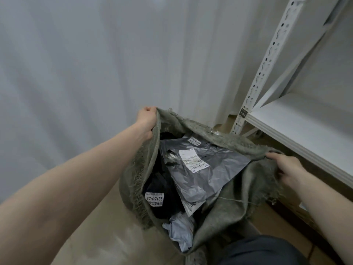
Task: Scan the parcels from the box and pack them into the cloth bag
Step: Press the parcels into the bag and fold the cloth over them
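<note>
**Beside the white rack, a sack held wide with parcels inside**

Below the white shelving rack (298,119), seen from the head camera, a person holds the cloth bag (225,213) open by its frayed rim. The left hand (146,121) is closed in a fist round the far-left edge of the rim and lifts it high. The right hand (286,169) grips the rim on the side nearest the rack, fingers curled over the fabric.

Inside the mouth lies a grey parcel (206,175) with a white shipping label, between the two hands and lower than both. A dark parcel (160,196) with a printed sticker sits against the wall under the left hand, and a pale crumpled parcel (181,230) lies nearest the person.

The bag looks well filled. The rim is ragged and loosely woven, so a hard pull could tear it or slip it from a grip, letting the mouth sag and parcels slide out. The box is not clearly in view.
</note>
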